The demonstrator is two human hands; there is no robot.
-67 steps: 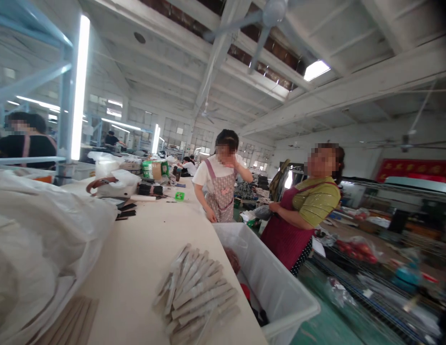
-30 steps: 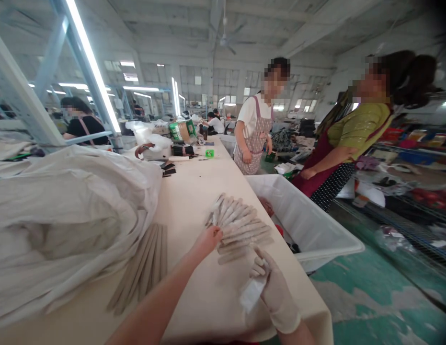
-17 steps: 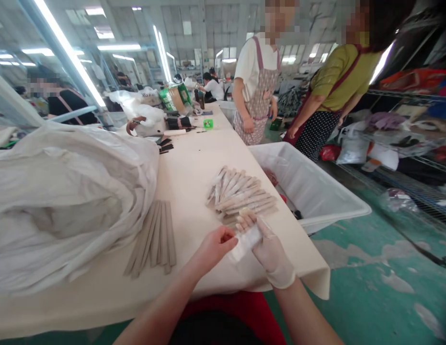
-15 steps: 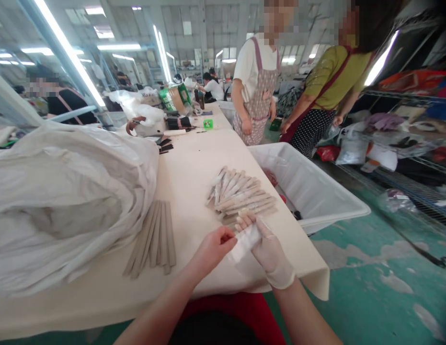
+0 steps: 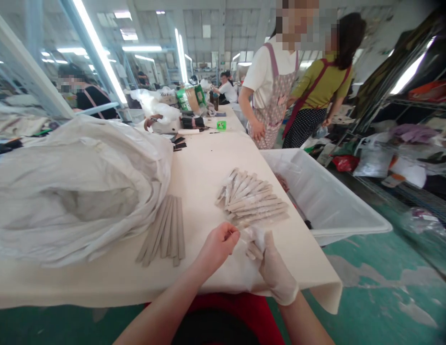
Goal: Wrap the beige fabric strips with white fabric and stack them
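My bare left hand (image 5: 218, 245) is closed in a pinch at the edge of a clear plastic piece (image 5: 247, 234). My right hand (image 5: 275, 270), in a pale glove, has its fingers curled round the same plastic, near the table's front edge. Just beyond both hands lies a fanned heap of beige strips (image 5: 253, 196), some with a shiny plastic look. To the left, a smaller bundle of plain beige strips (image 5: 167, 230) rests on the cream tabletop (image 5: 201, 177).
A large pale sack (image 5: 75, 191) covers the table's left side. Right of the table stands a white bin (image 5: 326, 191). Two people in aprons (image 5: 273, 91) stand beyond it. Racks with bags (image 5: 405, 158) line the right. A green box (image 5: 221, 125) sits farther back.
The view has shifted, so the table and heap appear farther right. My right hand has turned and lowered with the plastic, its fingers now pointing down. The two people have changed posture.
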